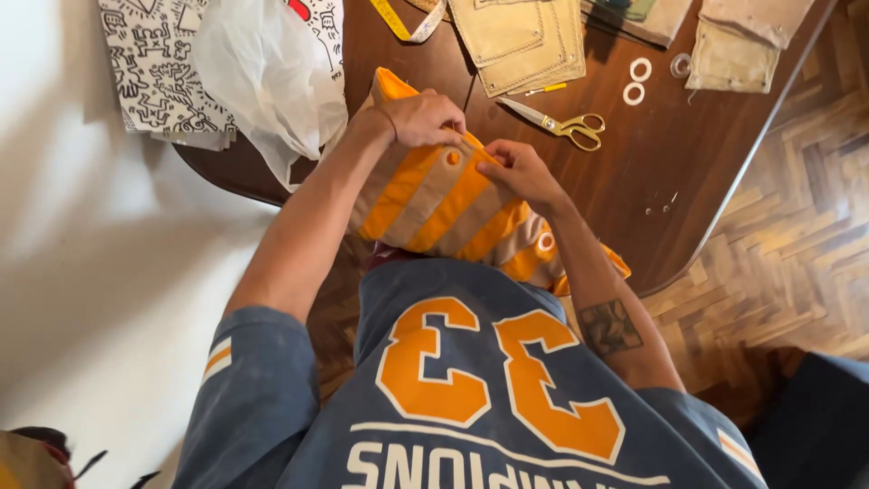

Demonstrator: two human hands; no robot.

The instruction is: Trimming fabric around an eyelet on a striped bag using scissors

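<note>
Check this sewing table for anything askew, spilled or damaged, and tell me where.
Nothing looks spilled or damaged. Both hands, left hand and right hand, pinch the orange and tan striped fabric near an eyelet. The one loose end: the clear plastic bag droops over the table edge. The scissors lie shut.

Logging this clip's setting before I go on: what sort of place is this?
Probably a home sewing or craft space: a dark wooden table on herringbone parquet holds yellow-handled scissors, a yellow measuring tape and cut beige fabric pieces.
</note>
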